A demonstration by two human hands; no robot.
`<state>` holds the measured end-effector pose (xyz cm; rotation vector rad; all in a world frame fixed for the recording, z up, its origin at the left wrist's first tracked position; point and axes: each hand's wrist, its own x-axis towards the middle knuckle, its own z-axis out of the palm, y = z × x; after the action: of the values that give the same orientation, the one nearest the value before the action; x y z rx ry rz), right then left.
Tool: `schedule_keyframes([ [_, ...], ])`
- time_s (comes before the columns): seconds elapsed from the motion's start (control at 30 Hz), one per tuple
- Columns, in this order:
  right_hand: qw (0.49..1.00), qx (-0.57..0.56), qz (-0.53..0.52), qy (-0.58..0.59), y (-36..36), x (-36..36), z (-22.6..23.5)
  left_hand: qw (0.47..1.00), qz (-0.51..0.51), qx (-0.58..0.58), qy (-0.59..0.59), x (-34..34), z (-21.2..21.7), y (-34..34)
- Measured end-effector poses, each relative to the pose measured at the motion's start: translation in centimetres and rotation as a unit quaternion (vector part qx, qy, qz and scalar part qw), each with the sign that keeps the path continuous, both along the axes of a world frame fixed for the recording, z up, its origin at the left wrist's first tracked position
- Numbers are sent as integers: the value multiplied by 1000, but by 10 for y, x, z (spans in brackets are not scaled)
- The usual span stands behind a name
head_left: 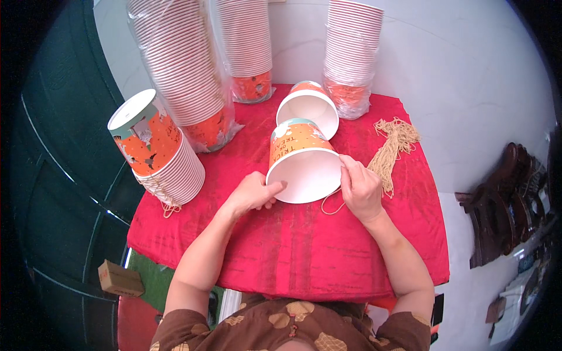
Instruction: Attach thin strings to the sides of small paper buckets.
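A large orange paper bucket [300, 139] with a Halloween print lies tipped on its side, its white mouth facing me. My left hand [256, 192] grips its rim at the lower left, thumb on the inside. At the rim's right side, my right hand [362, 187] is closed in a pinch on a thin tan cord [332, 212]; a loop of it hangs below my fingers. Exactly how the cord meets the rim is hidden by the fingers. Right behind lies another paper bucket [309, 111], also on its side. A bundle of tan cords [389, 153] rests on the table to the right.
Upside-down nested buckets [158, 143], with cords hanging from their rims, stand at the left. Tall plastic-wrapped bucket stacks [181, 70] [246, 47] [351, 52] line the back of the red-covered table [328, 257]. A cardboard box [120, 279] sits on the floor at lower left.
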<state>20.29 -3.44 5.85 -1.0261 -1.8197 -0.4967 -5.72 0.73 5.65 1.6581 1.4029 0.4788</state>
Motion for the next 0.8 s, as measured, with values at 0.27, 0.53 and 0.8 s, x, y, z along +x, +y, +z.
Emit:
schedule_keyframes([
  [0.27,999,6,40,32,1,-9,-5,999,24,16,-13,2,-9,-2],
  [0.53,938,-201,133,249,-13,-30,-20,938,94,-15,-335,9,-9,-6],
  [0.8,971,-174,163,18,-26,-48,-30,872,111,-80,-470,17,-7,-11],
])
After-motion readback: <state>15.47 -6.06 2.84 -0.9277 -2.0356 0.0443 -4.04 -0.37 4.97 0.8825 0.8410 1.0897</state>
